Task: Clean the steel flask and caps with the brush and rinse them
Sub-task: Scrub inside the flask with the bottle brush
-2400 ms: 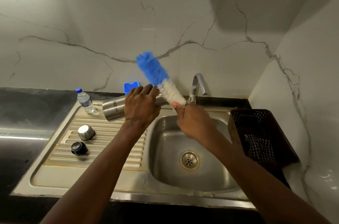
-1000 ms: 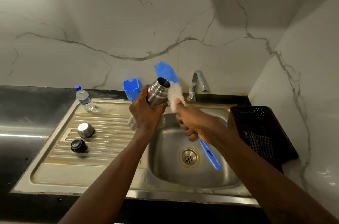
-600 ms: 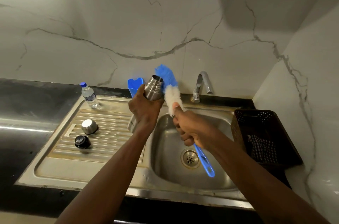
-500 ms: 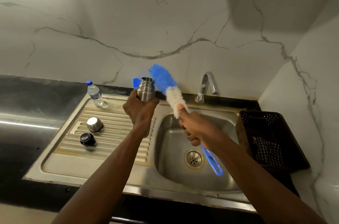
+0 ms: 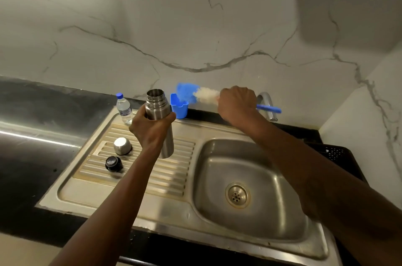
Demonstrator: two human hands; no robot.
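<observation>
L hand (image 5: 150, 128) fingers are wrapping upright flask (image 5: 157, 102), mouth just above them; R hand (image 5: 236, 102) fingers are gripping brush (image 5: 195, 94), lying horiz., bristles pointing left twd flask mouth.

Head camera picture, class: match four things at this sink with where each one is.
Things: 1 steel flask; 2 brush; 3 black cap; 4 blue cup.
Places: A on the drainboard; B gripped in the right hand; C held in the left hand; D upright at the sink's back rim.
Pairs: 1-C, 2-B, 3-A, 4-D.
</observation>
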